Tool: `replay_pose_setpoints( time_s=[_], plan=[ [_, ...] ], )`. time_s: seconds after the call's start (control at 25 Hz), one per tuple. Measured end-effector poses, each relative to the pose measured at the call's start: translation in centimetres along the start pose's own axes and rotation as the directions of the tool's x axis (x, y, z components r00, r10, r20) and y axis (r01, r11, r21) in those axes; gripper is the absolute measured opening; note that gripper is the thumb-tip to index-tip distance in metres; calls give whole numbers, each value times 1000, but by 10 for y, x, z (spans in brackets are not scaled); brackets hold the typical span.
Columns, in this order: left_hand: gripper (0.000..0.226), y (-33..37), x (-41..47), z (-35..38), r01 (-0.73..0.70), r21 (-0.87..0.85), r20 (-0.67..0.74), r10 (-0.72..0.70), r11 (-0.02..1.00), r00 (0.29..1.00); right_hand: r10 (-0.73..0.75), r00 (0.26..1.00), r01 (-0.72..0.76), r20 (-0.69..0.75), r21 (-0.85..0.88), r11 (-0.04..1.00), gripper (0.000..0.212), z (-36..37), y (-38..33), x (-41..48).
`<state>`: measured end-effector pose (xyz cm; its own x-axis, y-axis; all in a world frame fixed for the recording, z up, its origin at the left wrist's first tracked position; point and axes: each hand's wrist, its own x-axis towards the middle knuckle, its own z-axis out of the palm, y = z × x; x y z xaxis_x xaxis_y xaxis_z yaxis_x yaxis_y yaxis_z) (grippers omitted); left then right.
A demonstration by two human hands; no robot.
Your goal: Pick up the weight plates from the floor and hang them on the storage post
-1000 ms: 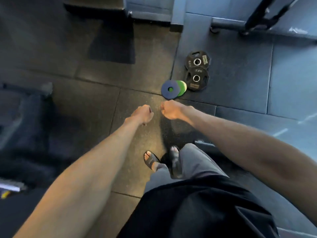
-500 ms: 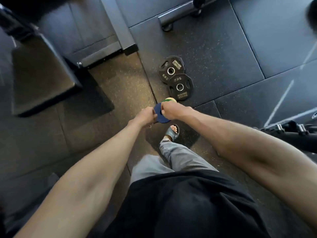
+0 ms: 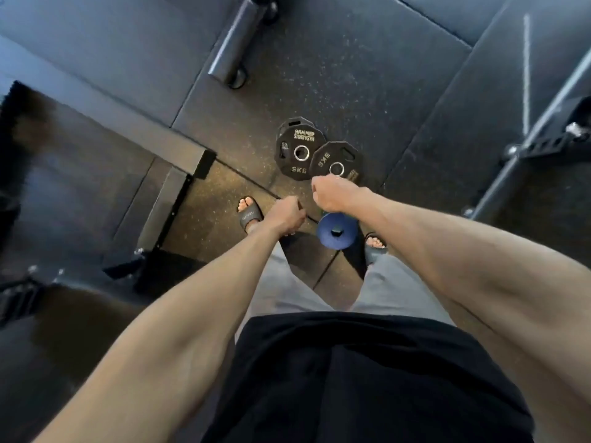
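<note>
Two black 5 kg weight plates lie overlapping on the rubber floor ahead of me. A small blue plate lies flat on the floor between my sandalled feet, its top edge hidden under my right wrist; a sliver of green shows at that edge. My right hand is a closed fist hovering over the near edge of the right black plate. My left hand is also fisted, just left of the blue plate. I see nothing held in either hand. No storage post is identifiable.
A grey padded roller on a machine foot lies at the top centre. A flat metal frame base runs along the floor on the left. A dark rack with steel bars stands on the right.
The view has moved forward over the plates. The blue plate now sits between my feet instead of ahead of them. Both fists stay closed, the right now reaching over a black plate.
</note>
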<state>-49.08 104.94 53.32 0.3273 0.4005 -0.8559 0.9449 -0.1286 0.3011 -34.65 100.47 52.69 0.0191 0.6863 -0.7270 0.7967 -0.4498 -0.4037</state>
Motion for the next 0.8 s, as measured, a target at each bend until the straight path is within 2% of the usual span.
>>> replay_pose_setpoints(
  time_s=[0.2, 0.36, 0.48, 0.56, 0.72, 0.8],
  plan=[
    [20, -38, 71, -77, -97, 107, 84, 89, 990, 992, 213, 975, -195, -68, 211, 958, 32, 8, -48, 67],
    [13, -56, 132, -94, -108, 172, 93, 93, 979, 991, 333, 939, -288, -85, 332, 898, 30, 34, -46, 121],
    [11, -74, 199, -66, -103, 200, 123, 79, 974, 989, 416, 909, -361, -34, 437, 824, 26, 73, -12, 171],
    [13, -83, 249, -41, -78, 213, 127, 52, 974, 990, 438, 899, -396, 10, 445, 804, 25, 103, 20, 205],
    [28, -79, 359, 25, 51, 82, 102, -60, 995, 993, 546, 835, -497, 66, 517, 697, 25, 159, 91, 274],
    [41, -66, 408, 61, 99, 25, 54, -100, 995, 994, 641, 766, -540, 40, 582, 608, 30, 180, 133, 304]
  ],
)
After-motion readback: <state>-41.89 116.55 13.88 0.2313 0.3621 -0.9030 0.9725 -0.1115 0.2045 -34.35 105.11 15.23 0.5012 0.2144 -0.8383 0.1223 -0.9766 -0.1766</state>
